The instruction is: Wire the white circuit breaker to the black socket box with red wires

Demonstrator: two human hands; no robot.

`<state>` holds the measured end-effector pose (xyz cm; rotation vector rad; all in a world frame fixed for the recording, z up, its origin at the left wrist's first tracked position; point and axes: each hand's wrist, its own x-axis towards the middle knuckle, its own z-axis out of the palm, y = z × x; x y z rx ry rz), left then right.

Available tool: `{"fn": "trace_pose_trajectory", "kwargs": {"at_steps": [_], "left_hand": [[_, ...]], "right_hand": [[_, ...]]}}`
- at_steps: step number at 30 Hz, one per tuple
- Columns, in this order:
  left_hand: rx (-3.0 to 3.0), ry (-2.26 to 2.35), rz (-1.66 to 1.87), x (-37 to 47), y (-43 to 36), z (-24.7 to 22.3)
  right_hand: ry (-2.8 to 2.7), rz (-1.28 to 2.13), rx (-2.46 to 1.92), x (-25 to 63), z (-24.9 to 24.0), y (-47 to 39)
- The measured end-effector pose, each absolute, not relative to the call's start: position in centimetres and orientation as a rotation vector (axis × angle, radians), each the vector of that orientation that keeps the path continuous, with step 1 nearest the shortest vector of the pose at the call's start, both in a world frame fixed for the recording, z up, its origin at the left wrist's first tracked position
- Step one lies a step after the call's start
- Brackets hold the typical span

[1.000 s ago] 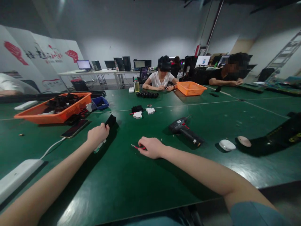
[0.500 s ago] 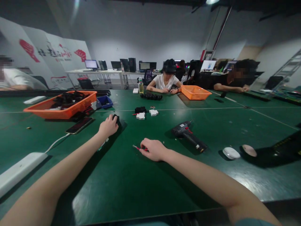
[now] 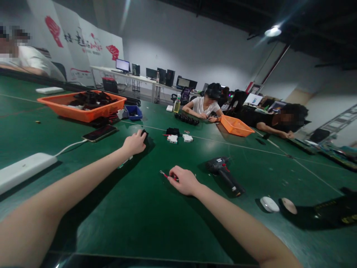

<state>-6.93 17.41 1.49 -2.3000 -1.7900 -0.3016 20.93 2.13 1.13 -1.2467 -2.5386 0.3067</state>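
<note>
My left hand (image 3: pixel 135 143) is closed round a small black part (image 3: pixel 144 133), which shows only at the fingertips, over the green table (image 3: pixel 134 223). Nearer the middle, my right hand (image 3: pixel 182 180) rests low on the table with its fingers curled round a red wire (image 3: pixel 165 175) that has a ring terminal at its left end. Beyond both hands lie a black block (image 3: pixel 172 131) and two white modules (image 3: pixel 172 139). A black and red power screwdriver (image 3: pixel 225 175) lies to the right of my right hand.
At the left are an orange basket (image 3: pixel 64 110) of black parts, a blue bin (image 3: pixel 134 112), a phone (image 3: pixel 100 133) and a white power strip (image 3: pixel 26 171). An orange tray (image 3: pixel 237 125) stands near a person across the table. A white round case (image 3: pixel 269 204) is at the right.
The view has tilted and shifted, so the scene looks slanted. Both hands keep their holds and have hardly moved relative to the table.
</note>
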Motion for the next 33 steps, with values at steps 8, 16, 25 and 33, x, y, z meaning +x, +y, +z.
{"fn": "trace_pose_trajectory", "kwargs": {"at_steps": [8,16,25,33], "left_hand": [[-2.31,-1.782,-0.325,-7.5,18.1,0.8],[-2.301,-1.776,-0.334,-7.9,18.8,0.0],[-2.339,-1.692,-0.32,-8.1,19.6,-0.6],[-2.357,-1.645,-0.325,-8.3,19.6,-0.6]], "right_hand": [[-2.487,-0.001,-1.4,19.7,2.2,7.6],[-2.324,-0.192,-1.607,18.3,2.1,18.7],[-2.296,-0.09,-1.622,19.6,-1.2,19.1],[-2.38,-0.044,-1.419,22.5,-0.1,6.7]]}}
